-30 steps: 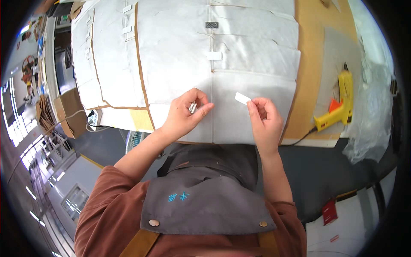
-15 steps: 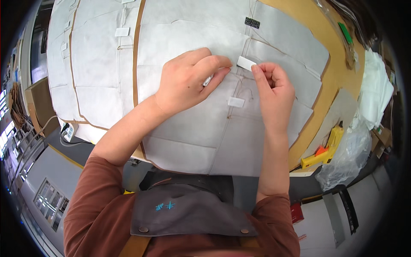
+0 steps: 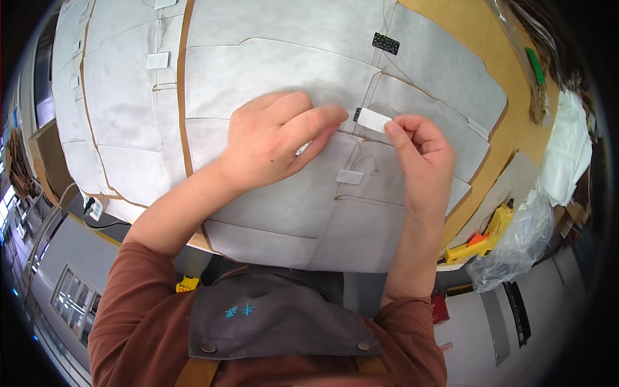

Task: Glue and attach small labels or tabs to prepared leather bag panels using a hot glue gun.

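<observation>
White tab point(image 3: 374, 120) has now reached the dark patch point(image 3: 357, 115), apparently covering most of it.
Right hand point(image 3: 427, 151) pinches the tab; left of the patch, left hand point(image 3: 265, 140) curls its fingers around something white point(image 3: 302, 149).

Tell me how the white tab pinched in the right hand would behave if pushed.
The white tab is probably fairly stiff: it extends straight beyond the fingers of the right hand without visible sagging. It looks light, being small and thin. Its flat, rectangular shape suggests it would slide rather than roll.
</observation>
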